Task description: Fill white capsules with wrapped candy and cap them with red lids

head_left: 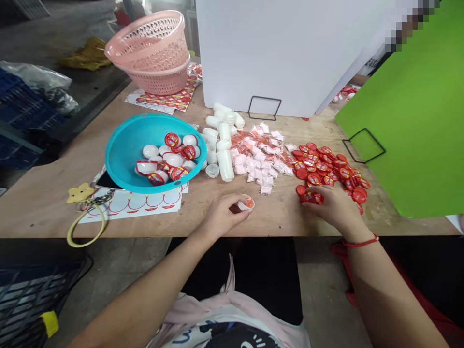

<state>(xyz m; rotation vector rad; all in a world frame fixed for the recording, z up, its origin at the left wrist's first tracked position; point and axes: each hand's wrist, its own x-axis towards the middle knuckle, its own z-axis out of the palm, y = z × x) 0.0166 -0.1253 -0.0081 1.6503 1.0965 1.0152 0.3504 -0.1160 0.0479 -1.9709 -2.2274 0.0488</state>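
Note:
My left hand (226,212) grips a small white cup (246,204) with something orange-red inside, near the table's front edge. Over at the right, my right hand (331,205) has its fingers closed at the near edge of a pile of red lids (322,166), and red lids show at its fingertips. Beyond the hands lie many small pink and white packets (259,162). White cups (225,165), some stacked in one another, lie to the left of the packets. The blue basin (123,135) holds white cups with red lids.
Two pink baskets (159,79) are nested at the back left. A white board (268,48) and a green board (406,140) stand behind. A phone, printed sheets (145,203) and a yellow ring strap (72,232) lie at the left.

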